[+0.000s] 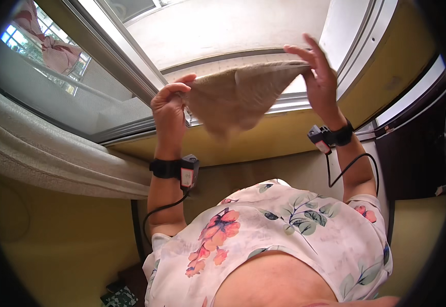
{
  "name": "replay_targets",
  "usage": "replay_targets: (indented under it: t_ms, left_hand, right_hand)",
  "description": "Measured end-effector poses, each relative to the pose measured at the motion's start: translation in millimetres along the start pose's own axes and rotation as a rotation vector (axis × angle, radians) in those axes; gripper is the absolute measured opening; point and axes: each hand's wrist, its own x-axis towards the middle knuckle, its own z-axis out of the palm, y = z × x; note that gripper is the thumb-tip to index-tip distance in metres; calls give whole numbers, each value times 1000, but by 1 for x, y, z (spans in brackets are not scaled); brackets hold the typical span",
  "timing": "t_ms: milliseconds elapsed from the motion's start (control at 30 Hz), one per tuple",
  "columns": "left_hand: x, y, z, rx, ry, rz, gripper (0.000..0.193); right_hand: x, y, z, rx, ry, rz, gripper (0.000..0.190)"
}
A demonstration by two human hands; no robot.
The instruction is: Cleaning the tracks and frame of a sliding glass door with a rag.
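A brown cloth [242, 90] hangs stretched between my two hands in front of an open window. My left hand [171, 101] pinches one upper corner between thumb and fingers. At the opposite corner, my right hand [319, 75] grips the cloth near the thumb, with other fingers raised and apart. The cloth's lower edge droops to a blurred point over the yellow sill [253, 134]. Behind it runs the metal window track [290, 101], partly covered by the cloth.
On the left stand a sliding window frame [123, 50] with a mesh screen [65, 103] and a gathered pale curtain [54, 153]. A dark cabinet-like panel [415, 153] is at the right. Cabled devices are strapped to my left wrist [188, 170] and right wrist [321, 136].
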Motion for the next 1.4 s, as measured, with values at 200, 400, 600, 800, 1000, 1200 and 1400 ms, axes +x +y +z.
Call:
replay_targets:
  t_ms: [200, 400, 600, 800, 1000, 1200, 1400]
  left_hand:
    - [5, 30, 11, 337, 145, 141, 20]
    - [7, 30, -3, 273, 3, -84, 24]
    - [5, 30, -29, 493, 33, -172, 24]
    - [2, 24, -25, 224, 119, -175, 24]
    - [4, 23, -29, 193, 63, -285, 21]
    - [5, 27, -35, -279, -19, -427, 18]
    - [3, 25, -22, 18, -16, -353, 28]
  right_hand:
    - [11, -28, -20, 393, 32, 215, 31]
    - [-5, 35, -23, 530, -119, 565, 22]
    - [7, 7, -27, 441, -385, 448, 20]
    - [17, -30, -30, -72, -413, 76, 22]
    - [14, -9, -37, 254, -436, 476, 35]
    - [19, -23, -28, 144, -461, 305, 32]
    - [26, -33, -24, -2, -497, 208, 38]
